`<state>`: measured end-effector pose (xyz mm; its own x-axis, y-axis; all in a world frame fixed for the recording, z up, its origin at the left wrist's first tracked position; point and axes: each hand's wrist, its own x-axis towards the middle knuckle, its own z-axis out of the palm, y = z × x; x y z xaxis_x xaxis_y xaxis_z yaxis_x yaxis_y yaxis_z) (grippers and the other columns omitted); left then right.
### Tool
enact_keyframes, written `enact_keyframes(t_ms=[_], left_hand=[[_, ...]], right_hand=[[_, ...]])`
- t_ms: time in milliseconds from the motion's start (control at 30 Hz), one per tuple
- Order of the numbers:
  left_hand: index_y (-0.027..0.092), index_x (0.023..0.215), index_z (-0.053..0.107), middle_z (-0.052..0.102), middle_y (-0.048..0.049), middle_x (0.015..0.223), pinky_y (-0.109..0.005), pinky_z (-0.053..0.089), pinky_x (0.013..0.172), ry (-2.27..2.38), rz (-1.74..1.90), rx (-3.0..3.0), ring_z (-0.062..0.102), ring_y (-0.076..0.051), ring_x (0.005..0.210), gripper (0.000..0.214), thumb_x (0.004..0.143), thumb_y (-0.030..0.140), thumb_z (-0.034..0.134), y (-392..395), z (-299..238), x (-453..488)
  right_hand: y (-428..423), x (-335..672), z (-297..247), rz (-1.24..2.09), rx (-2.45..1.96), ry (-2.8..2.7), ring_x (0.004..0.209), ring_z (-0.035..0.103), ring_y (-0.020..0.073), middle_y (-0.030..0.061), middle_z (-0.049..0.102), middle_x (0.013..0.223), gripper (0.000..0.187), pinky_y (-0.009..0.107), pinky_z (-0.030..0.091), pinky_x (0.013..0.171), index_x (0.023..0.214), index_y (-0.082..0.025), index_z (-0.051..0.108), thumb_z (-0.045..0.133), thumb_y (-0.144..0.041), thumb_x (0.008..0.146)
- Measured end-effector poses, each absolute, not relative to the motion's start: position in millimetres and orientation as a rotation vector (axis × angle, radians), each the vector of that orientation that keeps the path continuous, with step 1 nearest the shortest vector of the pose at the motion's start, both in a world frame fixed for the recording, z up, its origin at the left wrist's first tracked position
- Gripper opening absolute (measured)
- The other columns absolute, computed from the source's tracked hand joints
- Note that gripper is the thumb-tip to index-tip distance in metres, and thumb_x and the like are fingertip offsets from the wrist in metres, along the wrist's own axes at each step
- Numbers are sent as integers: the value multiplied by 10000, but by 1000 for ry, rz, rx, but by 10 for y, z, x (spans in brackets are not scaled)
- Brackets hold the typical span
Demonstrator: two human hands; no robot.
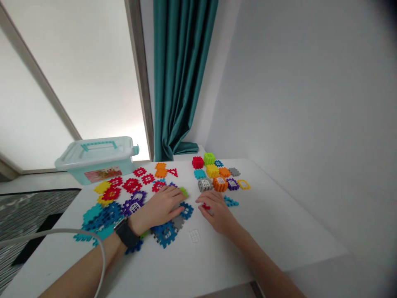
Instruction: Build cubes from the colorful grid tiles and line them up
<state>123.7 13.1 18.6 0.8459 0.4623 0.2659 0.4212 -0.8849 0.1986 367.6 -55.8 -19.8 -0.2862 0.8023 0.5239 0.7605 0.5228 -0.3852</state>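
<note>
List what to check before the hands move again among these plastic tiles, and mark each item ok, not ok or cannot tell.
1. Left hand lies flat on the loose tiles: ok.
2. Right hand firmly pinches the red piece: cannot tell.
3. White window piece lies untouched on the table: ok.
4. Built cubes stand apart from both hands: ok.
5. Storage box lid shut: ok.
6. Cable clear of the left forearm: not ok, it crosses it.
</note>
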Motion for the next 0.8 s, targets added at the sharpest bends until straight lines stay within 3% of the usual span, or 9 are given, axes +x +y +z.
enact_keyframes(t_ms=[533, 800], left_hand=[[223, 1084, 694, 673, -73, 1102, -377, 472, 941, 973, 640, 2764, 604, -231, 1047, 189, 993, 237, 529, 191, 20, 362], [199, 990, 699, 653, -78, 1041, -361, 481, 902, 1020, 585, 2748, 602, -225, 988, 164, 982, 227, 537, 167, 13, 348]], right_hand=[[-261, 2969, -34, 253, -1190, -2402, 1103, 577, 248, 79, 682, 1128, 168, 443, 419, 1004, 1058, -216, 654, 600, -140, 918], [-46, 2763, -31, 230, -1134, -2518, 1094, 558, 242, 63, 663, 1064, 166, 421, 416, 986, 1043, -210, 645, 613, -114, 910]])
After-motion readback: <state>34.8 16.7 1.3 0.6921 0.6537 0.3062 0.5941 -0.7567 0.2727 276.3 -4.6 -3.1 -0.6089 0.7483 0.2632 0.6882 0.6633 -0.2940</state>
